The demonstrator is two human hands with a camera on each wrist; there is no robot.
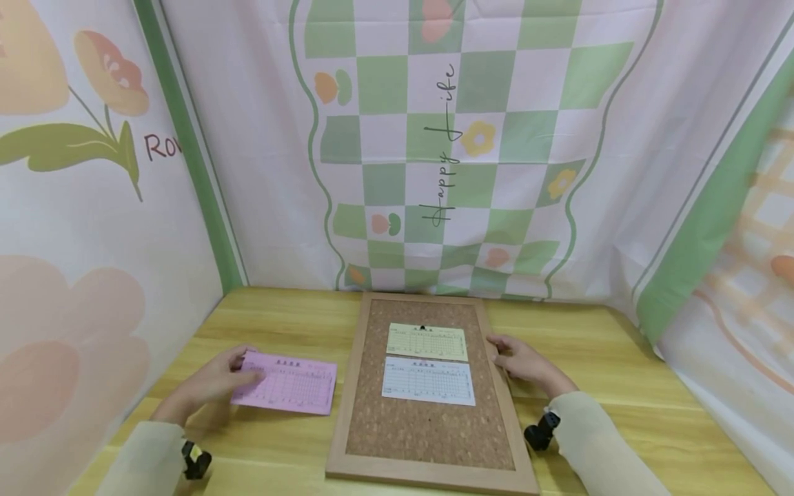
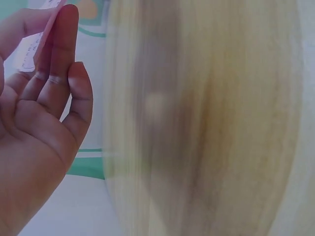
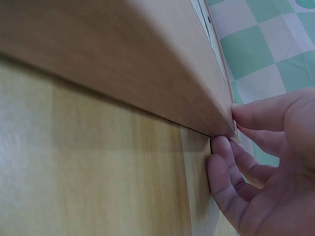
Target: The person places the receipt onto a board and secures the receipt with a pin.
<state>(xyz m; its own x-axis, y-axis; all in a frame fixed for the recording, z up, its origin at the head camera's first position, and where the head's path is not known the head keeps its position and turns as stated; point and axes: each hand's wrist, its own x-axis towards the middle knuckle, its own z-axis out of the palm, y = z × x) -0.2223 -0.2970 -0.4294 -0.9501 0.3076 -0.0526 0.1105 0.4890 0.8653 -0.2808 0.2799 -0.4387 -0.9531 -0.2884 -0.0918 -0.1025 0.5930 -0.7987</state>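
My left hand (image 1: pixel 214 377) pinches a pink printed form (image 1: pixel 291 386) by its left end, thumb on top, left of the cork board (image 1: pixel 428 434). In the left wrist view, the pink form (image 2: pixel 43 37) shows edge-on between thumb and fingers. The wood-framed board lies on the table. On it a yellow form (image 1: pixel 428 344) sits above a light blue form (image 1: pixel 428 382), with a small black clip or pin (image 1: pixel 423 328) at the yellow one's top edge. My right hand (image 1: pixel 521 358) holds the frame's right edge, thumb above and bent fingers low against the side.
The wooden table (image 1: pixel 620 386) extends on both sides of the board. A checked green and white curtain (image 1: pixel 434 138) hangs behind the far edge, with more printed cloth (image 1: pixel 93 227) on the left. Each wrist wears a small black camera.
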